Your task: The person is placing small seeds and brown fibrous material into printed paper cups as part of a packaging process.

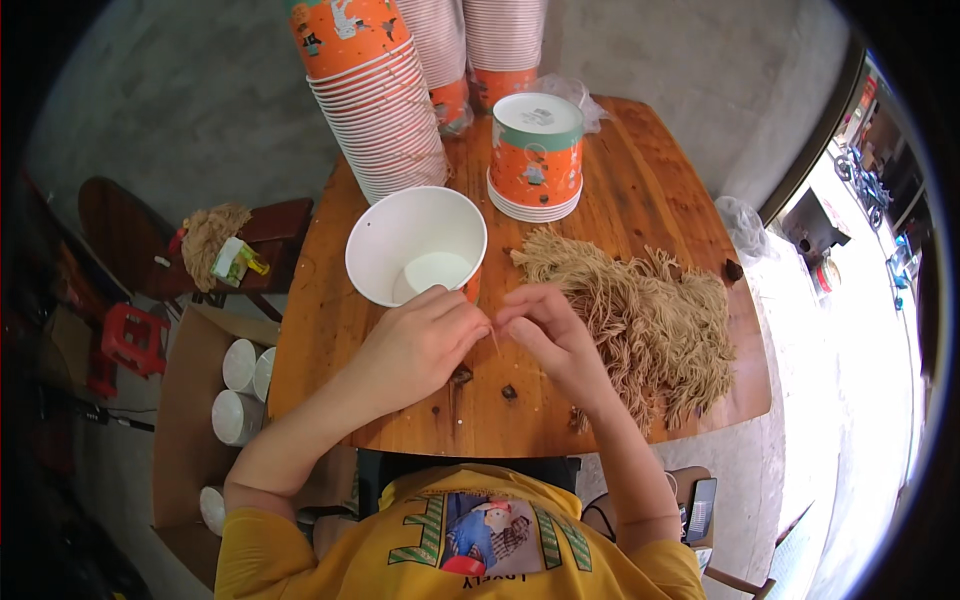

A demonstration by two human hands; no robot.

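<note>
On the table, the nearest tub stands left of what seems yarn.

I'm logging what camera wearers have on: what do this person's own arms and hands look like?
The left hand and right hand are ungloved, the forearms bare, with nothing visibly worn on them. The yellow sleeves are short, ending near the elbows.

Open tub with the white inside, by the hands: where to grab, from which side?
I'd pinch the tub by its left rim, thumb inside, coming from the left. Its open mouth leaves that edge exposed; the left hand overlaps the near side in view, and the tall stack and inverted tubs crowd the far side.
</note>
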